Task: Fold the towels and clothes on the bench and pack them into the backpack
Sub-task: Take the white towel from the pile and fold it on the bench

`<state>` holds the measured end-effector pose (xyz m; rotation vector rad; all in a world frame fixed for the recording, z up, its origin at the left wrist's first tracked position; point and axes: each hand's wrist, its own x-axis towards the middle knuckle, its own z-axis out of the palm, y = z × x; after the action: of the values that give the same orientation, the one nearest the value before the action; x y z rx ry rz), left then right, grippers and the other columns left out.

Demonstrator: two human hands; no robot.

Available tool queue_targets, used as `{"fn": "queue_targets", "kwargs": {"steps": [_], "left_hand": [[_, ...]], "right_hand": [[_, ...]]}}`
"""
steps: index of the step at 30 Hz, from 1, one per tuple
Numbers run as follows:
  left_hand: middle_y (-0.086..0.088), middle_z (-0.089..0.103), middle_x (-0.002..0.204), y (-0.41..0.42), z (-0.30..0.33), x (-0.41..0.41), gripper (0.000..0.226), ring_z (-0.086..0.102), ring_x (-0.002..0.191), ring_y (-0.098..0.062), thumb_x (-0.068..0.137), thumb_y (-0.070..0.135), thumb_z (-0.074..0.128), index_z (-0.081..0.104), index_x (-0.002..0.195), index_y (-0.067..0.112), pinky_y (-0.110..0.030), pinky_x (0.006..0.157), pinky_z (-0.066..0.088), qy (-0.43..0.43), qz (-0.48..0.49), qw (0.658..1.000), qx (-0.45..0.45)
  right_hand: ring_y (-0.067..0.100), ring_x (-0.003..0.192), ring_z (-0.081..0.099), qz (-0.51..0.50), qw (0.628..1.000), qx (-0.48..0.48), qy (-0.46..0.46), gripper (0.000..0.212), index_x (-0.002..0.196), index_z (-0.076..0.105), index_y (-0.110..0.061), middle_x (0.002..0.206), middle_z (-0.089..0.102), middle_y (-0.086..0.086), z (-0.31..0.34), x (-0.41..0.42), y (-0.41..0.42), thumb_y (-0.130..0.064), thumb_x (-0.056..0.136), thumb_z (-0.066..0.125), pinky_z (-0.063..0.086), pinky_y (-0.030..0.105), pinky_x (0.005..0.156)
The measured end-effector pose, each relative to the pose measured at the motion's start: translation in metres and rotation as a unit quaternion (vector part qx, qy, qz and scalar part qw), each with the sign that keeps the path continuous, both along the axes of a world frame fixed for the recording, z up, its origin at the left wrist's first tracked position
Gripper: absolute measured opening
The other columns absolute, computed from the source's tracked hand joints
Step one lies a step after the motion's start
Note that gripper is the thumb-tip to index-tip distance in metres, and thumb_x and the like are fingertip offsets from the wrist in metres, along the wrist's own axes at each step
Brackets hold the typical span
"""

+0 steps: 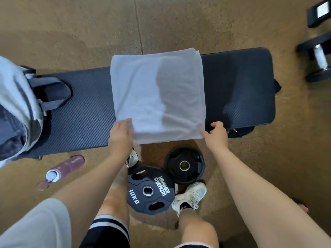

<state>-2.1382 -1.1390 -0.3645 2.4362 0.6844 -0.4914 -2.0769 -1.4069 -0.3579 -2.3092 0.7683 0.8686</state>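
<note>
The left hand (120,135) grips the near left corner of the grey towel (157,93), and the right hand (217,133) pinches its near right corner. The towel lies flat across the middle of the black bench (86,111) (near edge overhanging slightly). The grey backpack (16,108) sits on the bench's left end.

Both hands, L hand (120,135) & R hand (217,134), pinch towel (157,93) corners on bench (86,111).

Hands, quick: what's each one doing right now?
Left hand: holds the near left corner of the grey towel.
Right hand: fingers pinch the towel's near right corner.
</note>
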Motion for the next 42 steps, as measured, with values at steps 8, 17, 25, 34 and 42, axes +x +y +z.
{"fn": "queue_targets", "kwargs": {"steps": [8,17,25,34,42], "left_hand": [[-0.012,0.059,0.101,0.001,-0.011,-0.016,0.033,0.053,0.078,-0.025,0.088,0.030,0.057,0.056,0.113,0.008,-0.034,0.071,0.045,0.141,0.446,0.872,-0.143],[-0.008,0.064,0.095,0.014,0.016,-0.036,0.036,0.061,0.070,-0.014,0.091,0.024,0.058,0.049,0.119,0.003,-0.027,0.070,0.052,0.144,0.460,0.815,-0.321],[-0.009,0.055,0.069,0.033,0.088,-0.050,0.025,0.053,0.047,-0.016,0.083,0.021,0.069,0.047,0.090,0.010,-0.032,0.057,0.042,0.089,0.363,0.896,-0.240],[-0.006,0.055,0.070,0.066,0.107,0.023,0.009,0.052,0.052,-0.004,0.090,0.005,0.056,0.060,0.092,0.013,-0.013,0.053,0.044,0.011,0.298,0.900,-0.317],[-0.005,0.064,0.094,0.084,0.048,0.097,0.014,0.058,0.089,-0.021,0.085,0.019,0.062,0.068,0.096,0.012,-0.030,0.077,0.043,0.017,0.027,0.992,-0.125]], "right_hand": [[0.021,0.097,0.050,-0.286,0.955,0.072,-0.022,0.038,0.122,0.045,-0.008,0.112,0.049,0.002,-0.010,-0.005,0.028,-0.012,0.088,0.062,0.042,0.031,0.077],[0.012,0.065,0.051,-0.266,0.952,0.133,-0.069,0.023,0.112,0.045,-0.010,0.086,0.052,0.000,0.032,-0.021,0.025,-0.012,0.092,0.055,0.043,0.022,0.055],[0.013,0.061,0.050,-0.147,0.974,0.172,0.013,0.017,0.114,0.048,-0.006,0.099,0.055,0.009,0.108,-0.039,0.029,-0.009,0.097,0.045,0.043,0.020,0.054],[0.026,0.102,0.056,-0.177,0.964,0.199,0.011,0.040,0.124,0.052,0.004,0.102,0.059,0.014,0.115,0.038,0.051,0.015,0.088,0.037,0.047,0.032,0.095],[0.027,0.089,0.057,-0.084,0.991,0.042,-0.093,0.012,0.087,0.060,-0.016,0.084,0.059,0.002,0.042,0.086,0.062,-0.027,0.087,0.058,0.051,0.047,0.083]]}}
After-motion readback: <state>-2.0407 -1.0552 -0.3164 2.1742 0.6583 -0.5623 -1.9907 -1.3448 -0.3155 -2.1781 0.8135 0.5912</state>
